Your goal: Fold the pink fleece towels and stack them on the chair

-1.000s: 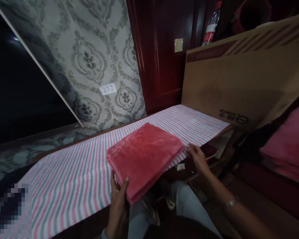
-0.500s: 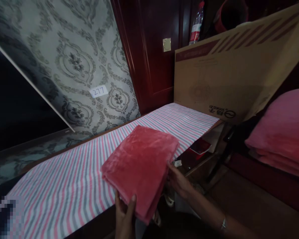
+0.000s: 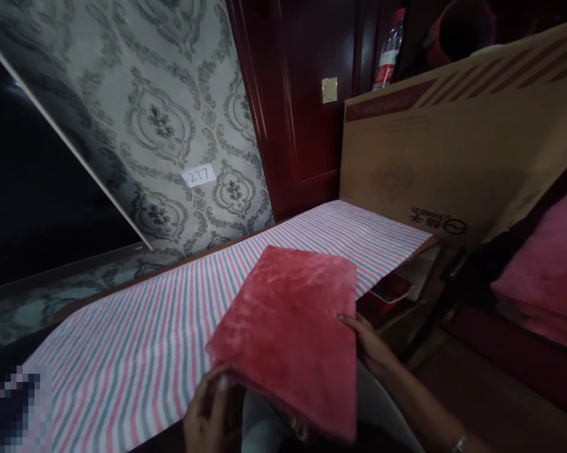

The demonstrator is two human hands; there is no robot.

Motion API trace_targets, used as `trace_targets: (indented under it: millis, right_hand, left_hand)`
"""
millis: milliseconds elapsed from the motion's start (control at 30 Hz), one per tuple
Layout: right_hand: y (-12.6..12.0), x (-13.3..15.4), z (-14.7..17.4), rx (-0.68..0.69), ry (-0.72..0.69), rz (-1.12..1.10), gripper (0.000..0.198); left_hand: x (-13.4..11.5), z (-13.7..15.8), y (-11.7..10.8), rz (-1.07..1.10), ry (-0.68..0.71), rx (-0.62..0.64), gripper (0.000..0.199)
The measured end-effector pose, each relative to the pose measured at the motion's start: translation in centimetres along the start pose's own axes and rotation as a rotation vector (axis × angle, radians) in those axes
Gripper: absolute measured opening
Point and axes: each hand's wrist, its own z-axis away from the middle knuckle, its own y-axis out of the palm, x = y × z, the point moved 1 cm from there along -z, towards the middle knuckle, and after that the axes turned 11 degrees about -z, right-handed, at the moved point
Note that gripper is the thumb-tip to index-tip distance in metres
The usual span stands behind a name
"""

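Note:
A folded, rosy-red plush cloth [image 3: 292, 327] lies over the front edge of the striped table cover [image 3: 141, 352], its near part jutting out past that edge. My right hand [image 3: 368, 343] grips the right side, with the thumb on top and the other fingers underneath. At the near left edge my left hand [image 3: 212, 402] is closed on the cloth by its fingertips. Part of the left fingers is in shadow. The cloth's underside is hidden.
A large cardboard box [image 3: 453, 145] stands at the table's right end, a plastic bottle [image 3: 389, 53] behind it. More pink plush fabric [image 3: 552, 264] is piled at right. A dark screen [image 3: 42, 176] is at left. A paper marked 277 [image 3: 199, 175] is on the wall.
The cloth has shifted toward me and slightly right, and is turned a little. My left hand has moved left along its near edge; my right thumb now lies on top. The view has swung slightly left.

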Motion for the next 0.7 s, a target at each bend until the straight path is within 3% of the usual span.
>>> trace_targets:
  millis: [33,100,233,300,400,567,700]
  right_hand:
    - [-0.5,0.1,-0.1,0.004,0.016,0.007,0.056]
    - [-1.0,0.1,-0.2,0.004,0.040,0.007,0.055]
    - [-0.5,0.4,0.1,0.029,0.090,-0.001,0.055]
    - [0.0,0.7,0.1,0.060,0.107,0.000,0.054]
    - [0.5,0.9,0.0,0.079,0.089,-0.026,0.054]
    - [1.8,0.9,-0.2,0.107,-0.092,-0.056,0.064]
    - [3.0,1.6,-1.0,0.144,-0.173,-0.060,0.066]
  left_hand:
    - [-1.2,-1.3,-0.6,-0.039,0.047,-0.101,0.054]
    - [-3.9,-4.5,-1.1,-0.099,0.155,-0.147,0.051]
    - [-7.8,-10.9,0.0,-0.184,0.189,-0.089,0.056]
    - [-8.8,-13.0,0.8,-0.193,0.144,0.044,0.057]
    - [-9.8,-15.0,2.0,-0.124,0.074,0.241,0.049]
    - [-10.6,-17.5,3.4,-0.098,0.066,0.362,0.049]
    - [-9.0,-20.0,3.6,-0.104,0.089,0.428,0.048]
